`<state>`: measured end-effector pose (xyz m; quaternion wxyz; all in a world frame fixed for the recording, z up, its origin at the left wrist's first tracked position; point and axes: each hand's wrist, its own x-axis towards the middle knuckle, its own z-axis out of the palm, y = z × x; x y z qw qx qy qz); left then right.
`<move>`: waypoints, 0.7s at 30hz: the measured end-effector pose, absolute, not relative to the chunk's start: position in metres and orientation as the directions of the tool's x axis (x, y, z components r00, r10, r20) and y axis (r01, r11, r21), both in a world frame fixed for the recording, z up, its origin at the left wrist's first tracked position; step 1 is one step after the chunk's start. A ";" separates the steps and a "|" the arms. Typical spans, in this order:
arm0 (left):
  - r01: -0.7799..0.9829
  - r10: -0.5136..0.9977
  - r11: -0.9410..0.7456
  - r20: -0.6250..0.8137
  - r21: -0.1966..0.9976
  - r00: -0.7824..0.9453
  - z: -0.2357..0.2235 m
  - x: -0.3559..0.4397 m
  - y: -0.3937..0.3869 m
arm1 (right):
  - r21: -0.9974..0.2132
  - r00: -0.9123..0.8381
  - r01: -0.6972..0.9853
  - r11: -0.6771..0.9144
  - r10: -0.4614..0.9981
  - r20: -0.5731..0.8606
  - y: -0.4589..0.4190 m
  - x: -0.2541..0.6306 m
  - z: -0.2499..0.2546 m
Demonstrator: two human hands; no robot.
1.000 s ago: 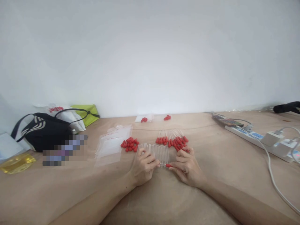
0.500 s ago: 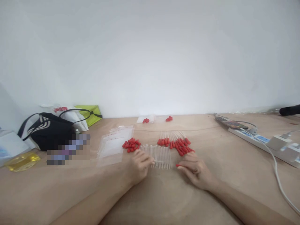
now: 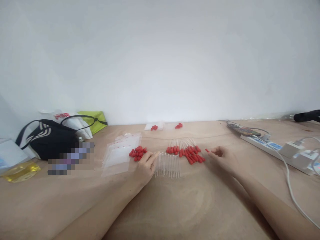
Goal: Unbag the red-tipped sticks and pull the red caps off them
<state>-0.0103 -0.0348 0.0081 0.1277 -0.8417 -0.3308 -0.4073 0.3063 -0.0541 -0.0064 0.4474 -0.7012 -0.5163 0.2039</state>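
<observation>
A row of clear thin tubes [image 3: 168, 165] lies on the tan table [image 3: 175, 206] in front of me. Left of it is a pile of loose red caps [image 3: 137, 153]. Behind it lie several tubes fitted with red caps [image 3: 187, 152]. My left hand [image 3: 146, 165] rests between the loose caps and the clear tubes, fingers stretched out, holding nothing. My right hand [image 3: 222, 158] is to the right of the capped pile, fingers curled in a pinch on a red-capped tube [image 3: 207, 150]; only its red end shows.
A stack of clear plastic bags [image 3: 120, 155] lies left of the caps. A black bag [image 3: 47, 138] and a yellow packet [image 3: 21, 170] sit far left. Two small bags with red caps [image 3: 154, 126] lie by the wall. A power strip [image 3: 275, 146], cables and a phone [image 3: 243, 130] are on the right.
The hands have parted from the near end of the tube row. My right hand carried a red-capped tube out to the right; my left hand opened and slid towards the loose caps.
</observation>
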 end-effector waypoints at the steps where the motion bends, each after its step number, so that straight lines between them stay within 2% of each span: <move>1: 0.659 0.446 -0.750 0.771 0.046 0.454 0.008 -0.008 -0.035 | -0.837 0.375 0.538 -0.094 0.917 0.138 -0.054 0.307 -0.006; 4: 0.646 0.415 -0.764 0.771 0.006 0.483 0.008 -0.004 -0.034 | -0.841 0.359 0.523 -0.138 0.931 0.070 -0.053 0.305 -0.006; 8: 0.597 0.393 -0.802 0.734 -0.021 0.554 0.007 -0.004 -0.035 | -0.827 0.350 0.542 -0.149 0.935 0.061 -0.050 0.300 -0.007; 15: 0.527 0.447 -0.844 0.668 0.097 0.595 0.007 -0.006 -0.042 | -0.853 0.271 0.517 -0.066 0.958 0.090 -0.044 0.297 -0.017; 21: 0.499 0.475 -0.852 0.633 0.158 0.611 0.007 -0.006 -0.043 | -0.842 0.318 0.533 -0.076 0.941 0.116 -0.045 0.293 -0.017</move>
